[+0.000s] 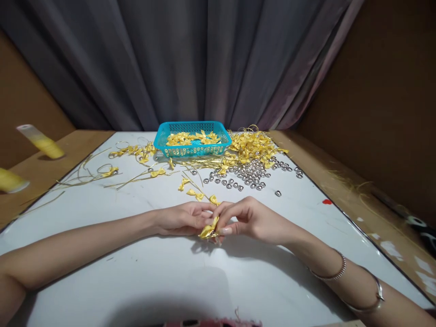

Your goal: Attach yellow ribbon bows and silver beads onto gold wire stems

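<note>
Near the middle of the white table, my left hand (190, 218) and my right hand (247, 220) meet over a yellow ribbon bow (208, 230) with thin gold cord by it. The left fingers pinch the bow from the left. My right thumb and forefinger press together at its right side, partly hiding the cord. Just beyond my hands lie a few loose yellow bows (195, 195), with strands of gold cord (200, 187) among them. Small silver rings (252, 172) are heaped farther back, to the right.
A blue plastic basket (193, 152) holding yellow bows stands at the back. Beside it, a pile of bows with gold cord (254, 145) spreads rightward. Cord lengths (81, 175) lie at left. Yellow spools (46, 143) stand on the wooden surface. Dark curtains (190, 63) hang behind.
</note>
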